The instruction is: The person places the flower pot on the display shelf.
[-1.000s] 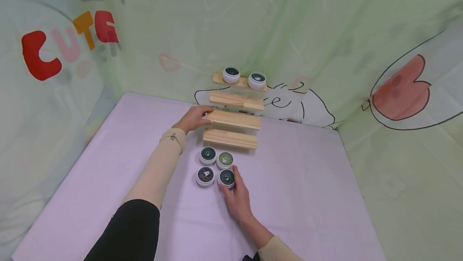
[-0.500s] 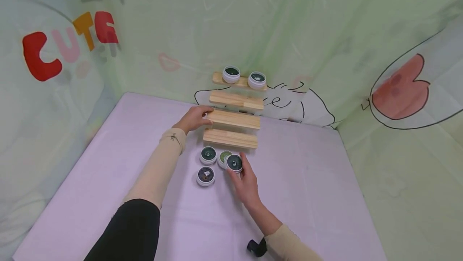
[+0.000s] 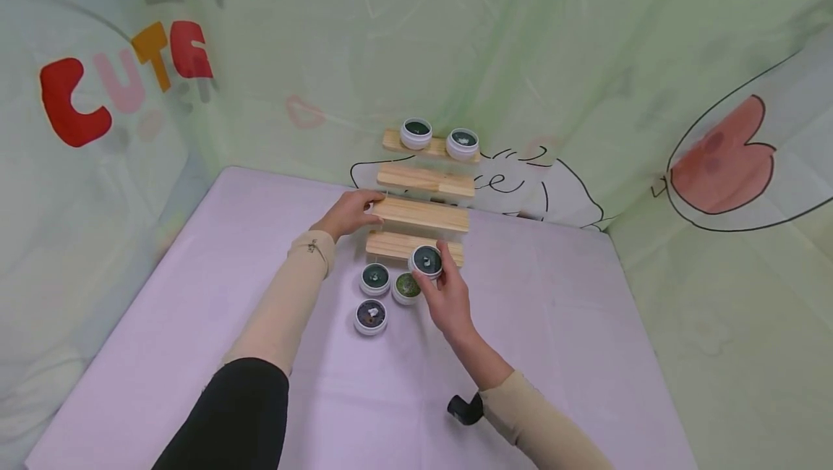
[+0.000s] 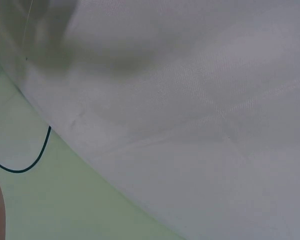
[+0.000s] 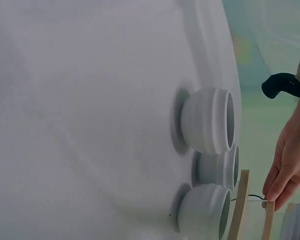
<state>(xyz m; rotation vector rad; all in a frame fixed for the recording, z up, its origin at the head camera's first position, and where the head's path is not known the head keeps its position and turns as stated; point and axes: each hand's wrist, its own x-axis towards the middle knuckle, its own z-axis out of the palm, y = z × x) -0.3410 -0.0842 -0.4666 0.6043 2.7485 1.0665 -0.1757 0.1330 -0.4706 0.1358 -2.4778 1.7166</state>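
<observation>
A stepped wooden shelf stand (image 3: pixel 421 214) rises in tiers at the back of the table. My left hand (image 3: pixel 350 214) pinches its left side by the second-lowest board; the right wrist view also catches that left hand (image 5: pixel 288 157) at a board's end. Between the thumb and fingers of my right hand (image 3: pixel 450 298) is a small white pot (image 3: pixel 426 260) with a dark filling, held in front of the lowest board. Below the stand, several similar pots are grouped: a dark one (image 3: pixel 374 278), a green one (image 3: pixel 406 287) and a brownish one (image 3: pixel 370 316).
On the top board sit two more white pots, one left (image 3: pixel 416 133) and one right (image 3: pixel 463 143). A lilac cloth (image 3: pixel 553 354) covers the table. Printed curtains (image 3: pixel 325 43) hang close behind the stand. Black wrist gear (image 3: pixel 465 409) sticks out from my right forearm.
My right hand has lifted the dark-filled pot from the front right of the group and carried it forward, up to the lowest board. The left hand has stayed put.
</observation>
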